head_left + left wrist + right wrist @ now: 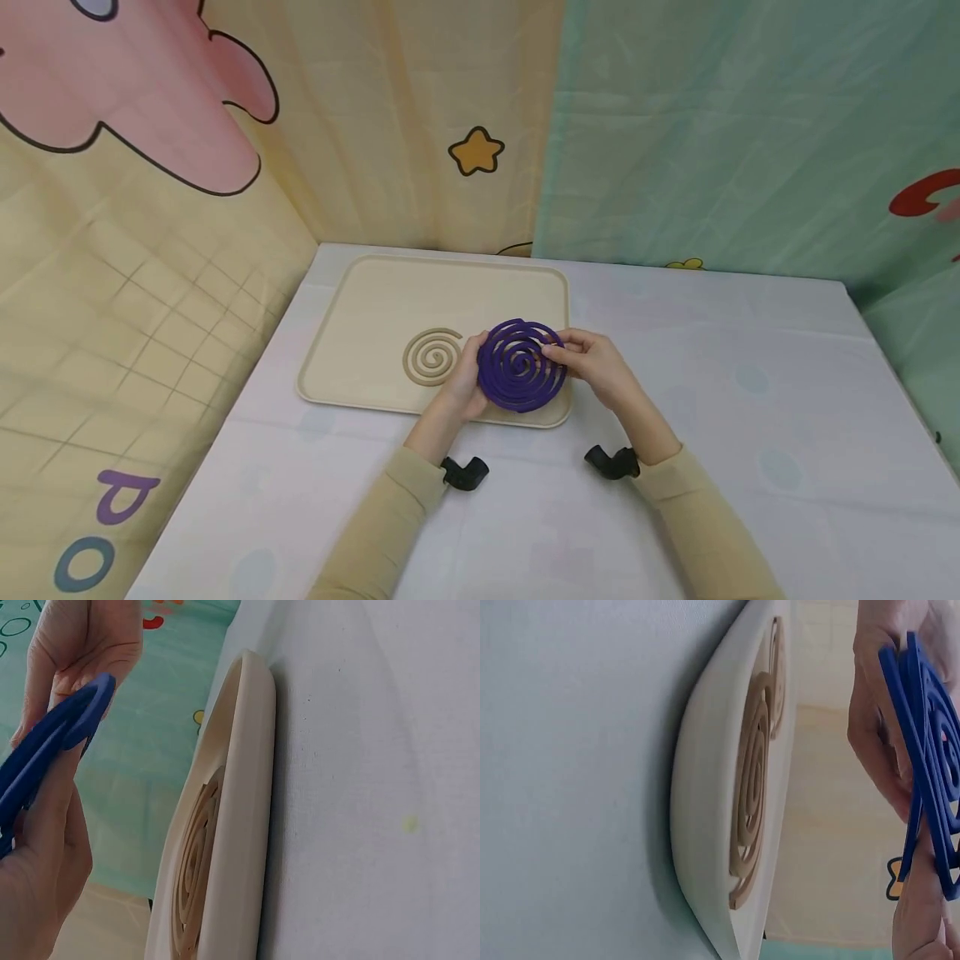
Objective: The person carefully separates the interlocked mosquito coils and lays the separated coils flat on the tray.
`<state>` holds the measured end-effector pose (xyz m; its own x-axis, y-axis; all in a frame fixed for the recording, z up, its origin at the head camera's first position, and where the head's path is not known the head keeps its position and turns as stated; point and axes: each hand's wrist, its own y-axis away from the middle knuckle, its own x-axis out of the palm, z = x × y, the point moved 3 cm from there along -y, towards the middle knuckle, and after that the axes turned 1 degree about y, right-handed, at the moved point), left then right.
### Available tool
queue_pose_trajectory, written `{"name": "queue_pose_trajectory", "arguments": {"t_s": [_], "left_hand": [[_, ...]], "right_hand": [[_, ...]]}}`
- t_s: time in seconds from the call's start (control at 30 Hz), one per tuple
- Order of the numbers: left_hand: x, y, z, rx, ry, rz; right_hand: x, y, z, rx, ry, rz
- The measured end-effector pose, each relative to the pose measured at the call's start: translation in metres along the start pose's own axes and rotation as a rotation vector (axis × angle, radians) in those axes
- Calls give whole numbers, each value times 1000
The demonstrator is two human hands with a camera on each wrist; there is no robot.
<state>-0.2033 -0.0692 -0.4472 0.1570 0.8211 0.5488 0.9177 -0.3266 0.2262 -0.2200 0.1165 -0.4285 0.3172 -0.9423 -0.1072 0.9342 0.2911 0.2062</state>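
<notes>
Two purple spiral mosquito coils [521, 367], looking blue in the wrist views, are held up together over the right part of a cream tray [450, 287]. My left hand [467, 379] grips their left edge. On the opposite side, my right hand [592, 360] pinches the rim between thumb and fingers. From the right wrist, the pair of coils [922, 750] shows layered, with a narrow gap between them at one end. A beige mosquito coil [432, 357] lies flat in the tray beside my left hand. Another beige coil [754, 787] appears in the right wrist view, hidden from above.
The tray has a low raised rim [244, 810] and sits on a table with a white cloth [750, 400]. Printed curtains [675, 125] stand behind and at both sides. A black wrist device [465, 473] is strapped on each forearm.
</notes>
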Motion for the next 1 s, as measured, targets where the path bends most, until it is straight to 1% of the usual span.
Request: {"name": "queue_pose_trajectory", "arguments": {"t_s": [0.07,0.13,0.27,0.33,0.43,0.53,0.73,0.83,1.0], "left_hand": [[0,-1,0,38,46,-23],[0,-1,0,82,95,-21],[4,-1,3,158,199,-10],[6,-1,5,190,239,-23],[9,-3,9,226,268,-45],[11,-4,12,238,272,-66],[12,-5,17,223,246,-79],[13,-5,19,214,248,-98],[14,-5,20,225,273,-141]], "right_hand": [[3,0,-2,30,-67,-21],[5,0,-4,48,-113,-41],[8,0,-6,49,-175,-96],[9,1,-7,52,-194,-119],[11,1,-7,68,-215,-154],[11,0,-8,80,-208,-186],[7,-4,-5,40,-161,-255],[6,-5,-3,29,-159,-259],[7,-6,-3,24,-135,-247]]}}
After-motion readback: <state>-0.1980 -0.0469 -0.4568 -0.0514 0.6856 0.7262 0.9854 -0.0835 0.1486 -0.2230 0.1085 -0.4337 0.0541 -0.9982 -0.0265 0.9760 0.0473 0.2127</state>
